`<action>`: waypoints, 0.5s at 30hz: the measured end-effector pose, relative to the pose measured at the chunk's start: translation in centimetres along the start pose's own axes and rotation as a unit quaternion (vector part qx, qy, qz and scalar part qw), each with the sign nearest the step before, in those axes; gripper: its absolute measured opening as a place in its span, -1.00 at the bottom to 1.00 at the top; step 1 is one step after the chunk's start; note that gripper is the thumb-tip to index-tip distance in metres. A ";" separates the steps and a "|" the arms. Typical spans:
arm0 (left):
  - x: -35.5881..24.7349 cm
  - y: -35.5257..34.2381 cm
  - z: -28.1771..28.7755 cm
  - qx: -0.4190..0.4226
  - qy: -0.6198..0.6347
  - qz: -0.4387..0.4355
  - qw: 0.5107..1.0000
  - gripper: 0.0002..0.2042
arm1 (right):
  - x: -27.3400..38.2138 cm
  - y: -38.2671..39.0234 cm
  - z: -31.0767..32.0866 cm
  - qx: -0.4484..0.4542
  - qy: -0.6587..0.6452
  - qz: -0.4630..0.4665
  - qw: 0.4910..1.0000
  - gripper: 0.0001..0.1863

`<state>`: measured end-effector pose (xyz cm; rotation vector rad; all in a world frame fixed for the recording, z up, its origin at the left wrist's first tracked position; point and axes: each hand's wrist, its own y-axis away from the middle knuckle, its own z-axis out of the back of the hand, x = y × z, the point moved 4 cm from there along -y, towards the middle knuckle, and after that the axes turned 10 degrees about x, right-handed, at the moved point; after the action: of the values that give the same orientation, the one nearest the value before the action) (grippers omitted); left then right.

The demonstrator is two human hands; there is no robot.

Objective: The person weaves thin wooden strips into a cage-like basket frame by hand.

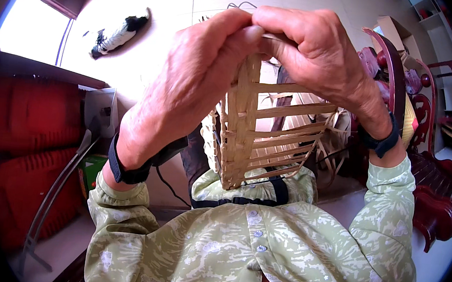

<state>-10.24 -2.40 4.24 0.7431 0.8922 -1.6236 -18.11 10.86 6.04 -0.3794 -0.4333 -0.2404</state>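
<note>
A partly woven basket (240, 126) of flat, pale strips stands tilted over my lap, its corner toward me. One side is closely woven; the other has open gaps between its crosswise strips. My left hand (203, 64) is closed at the basket's top end, thumb and fingers pinching the strip there. Right beside it, my right hand (312, 49) grips a pale strip (278, 37) between thumb and curled fingers. The two hands almost touch. Loose strip ends (338, 151) hang at the basket's right side.
A black-and-white cat (118, 35) lies on the tiled floor at the far left. Red cases (29, 118) and a curved metal frame (54, 196) stand on the left. To the right is a dark red carved wooden chair (431, 186), with an open cardboard box (396, 35) behind it.
</note>
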 end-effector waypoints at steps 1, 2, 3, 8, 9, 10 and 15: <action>-0.3 0.1 -0.1 -0.013 0.009 0.006 1.000 -0.75 | 0.0 0.0 0.2 0.016 0.018 -0.003 1.000 -0.84; -0.5 0.2 -0.1 -0.027 0.016 0.013 0.999 -0.75 | 0.0 -0.1 0.3 0.017 -0.010 -0.004 1.000 -0.85; -0.5 0.1 -0.1 -0.035 -0.005 0.005 0.999 -0.75 | 0.0 -0.3 0.3 0.018 -0.037 -0.005 0.999 -0.85; 0.3 0.6 -0.4 -0.052 -0.099 -0.073 0.991 -0.79 | 0.1 -1.0 1.1 0.038 -0.091 0.023 0.995 -0.89; 0.3 0.7 -0.5 -0.049 -0.111 -0.098 0.988 -0.77 | 0.5 -1.0 1.3 0.046 -0.081 0.017 0.995 -0.88; 0.2 0.8 -0.4 -0.031 -0.109 -0.070 0.991 -0.71 | -0.1 -1.2 0.8 0.042 -0.094 0.028 0.994 -0.89; 0.3 0.9 -0.4 -0.015 -0.113 -0.047 0.992 -0.73 | 0.4 -1.1 1.2 0.072 -0.132 -0.041 0.988 -0.90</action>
<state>-9.46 -2.32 3.61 0.4903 0.7951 -1.7335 -18.56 10.30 7.54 -0.2527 -0.7229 -0.2376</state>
